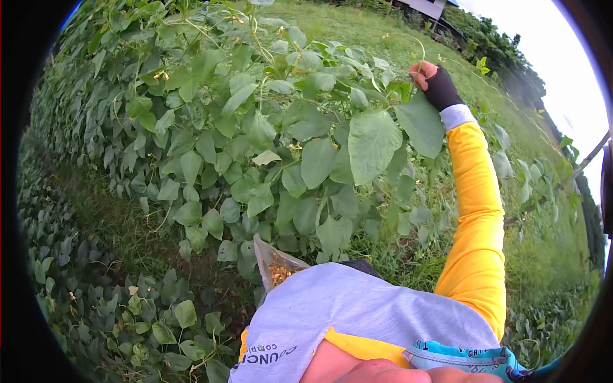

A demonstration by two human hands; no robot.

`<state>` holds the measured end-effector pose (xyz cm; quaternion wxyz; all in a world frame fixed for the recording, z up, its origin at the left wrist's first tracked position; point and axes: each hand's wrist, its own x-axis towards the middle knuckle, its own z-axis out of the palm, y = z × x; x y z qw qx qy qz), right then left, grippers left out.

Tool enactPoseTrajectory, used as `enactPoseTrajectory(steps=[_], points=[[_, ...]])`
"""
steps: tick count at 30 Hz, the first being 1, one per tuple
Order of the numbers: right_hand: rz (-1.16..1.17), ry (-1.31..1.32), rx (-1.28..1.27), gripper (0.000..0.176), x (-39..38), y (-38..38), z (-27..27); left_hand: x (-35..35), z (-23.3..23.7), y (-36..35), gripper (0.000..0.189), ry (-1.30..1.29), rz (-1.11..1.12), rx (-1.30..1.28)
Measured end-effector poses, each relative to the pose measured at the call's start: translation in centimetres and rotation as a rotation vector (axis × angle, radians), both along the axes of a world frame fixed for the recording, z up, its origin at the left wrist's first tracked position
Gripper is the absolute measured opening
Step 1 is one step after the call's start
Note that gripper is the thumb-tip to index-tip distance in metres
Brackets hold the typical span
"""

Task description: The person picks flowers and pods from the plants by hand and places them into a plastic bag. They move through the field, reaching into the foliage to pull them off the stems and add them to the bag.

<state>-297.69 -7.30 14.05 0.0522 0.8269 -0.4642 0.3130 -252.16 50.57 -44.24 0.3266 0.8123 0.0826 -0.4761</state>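
Note:
At the upper right, my right hand [429, 82] wears a black fingerless glove, and its bare fingertips are pinched together at a thin curling vine [423, 52]. Just below the fingers hangs a broad green leaf [421, 124], with another large leaf [375, 145] beside it. My left hand is out of view; only a scrap of yellow sleeve [243, 336] shows on that side. Against my front, partly covered by my grey shirt [383, 303], is a clear plastic bag [262, 255] with small yellow-brown pieces [279, 273] inside, perhaps flowers.
A dense wall of leafy vines [211, 127] stands before me, dotted with small pale yellow flowers [161, 75]. Low leafy plants [163, 332] grow at the lower left. Grass [357, 19] lies behind the row. A slanting pole [590, 156] is at the right, with a building [423, 7] farther back.

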Motion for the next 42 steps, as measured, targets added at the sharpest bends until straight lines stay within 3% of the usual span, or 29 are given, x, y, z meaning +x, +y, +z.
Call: enactPoseTrajectory(steps=[8,17,25,31,35,37,38,40,42], points=[[-0.058,0.027,-0.236,0.015,0.2,1.7,0.2,1.4,-0.6,1.1,0.019,-0.004,0.029,-0.012],[-0.199,0.076,-0.233,0.015,-0.8,4.0,1.9,2.5,-0.5,0.9,0.019,0.0,0.055,-0.008],[-0.101,-0.116,-0.188,0.016,2.1,10.5,5.1,2.7,-0.7,1.4,0.018,-0.004,0.092,-0.027],[0.129,-0.494,0.178,0.018,3.6,11.6,5.0,3.3,-1.2,-0.5,0.018,-0.043,0.174,-0.122],[0.221,-0.638,0.352,0.019,4.1,11.9,4.8,6.1,-2.0,-6.8,0.018,-0.203,0.386,-0.457],[0.234,-0.709,0.433,0.02,4.7,12.5,4.2,8.3,0.4,-10.7,0.018,-0.331,0.431,-0.686],[0.23,-0.735,0.448,0.02,4.9,12.7,3.7,6.9,9.6,-13.7,0.028,-0.412,0.316,-0.69],[0.23,-0.786,0.479,0.021,5.6,13.1,2.5,4.6,22.0,-18.5,0.03,-0.491,0.179,-0.897],[0.247,-0.797,0.501,0.019,6.7,13.9,1.4,1.4,31.5,-22.2,0.028,-0.594,-0.031,-1.131]])
